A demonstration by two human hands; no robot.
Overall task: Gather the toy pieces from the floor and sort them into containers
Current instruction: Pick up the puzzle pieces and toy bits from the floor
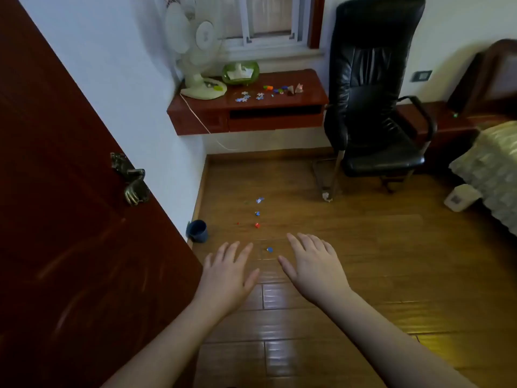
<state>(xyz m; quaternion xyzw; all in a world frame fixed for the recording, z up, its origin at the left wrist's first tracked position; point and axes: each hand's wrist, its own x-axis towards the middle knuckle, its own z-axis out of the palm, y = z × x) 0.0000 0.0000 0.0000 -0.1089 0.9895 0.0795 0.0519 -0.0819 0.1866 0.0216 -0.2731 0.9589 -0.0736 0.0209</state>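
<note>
- Left hand [226, 271] and right hand [312, 264] stretched forward side by side in the lower middle of the frame, palms down, fingers straight and slightly spread, grasping nothing.
- Between the two hands, just above the thumbs: one small blue toy piece [269, 249] on the wooden floor [377, 247], touching neither hand; too small to tell its long axis.
- Further up the frame, a loose line of toy pieces running almost straight up from the hands: a red piece [257, 225], a blue piece [257, 213], then a blue-and-white puzzle piece [260, 200]; a tiny red speck [238, 223] to the left of the red one.
- Dark blue cup [198, 231] at left of centre, on the floor against the wall, just beside the door's edge, tilted with its mouth towards the upper left.
- Dark red door [70, 191] filling the left side, its edge close to the left hand.
- Wide bare floor to the right of the pieces, bounded by a black office chair [377, 93] at upper right and a bed [492, 175] at the right edge.
- Red wall shelf [293, 82] at upper centre carrying more puzzle pieces [246, 97], coloured bricks [275, 88], a green bowl [240, 71] and a fan [195, 51].
</note>
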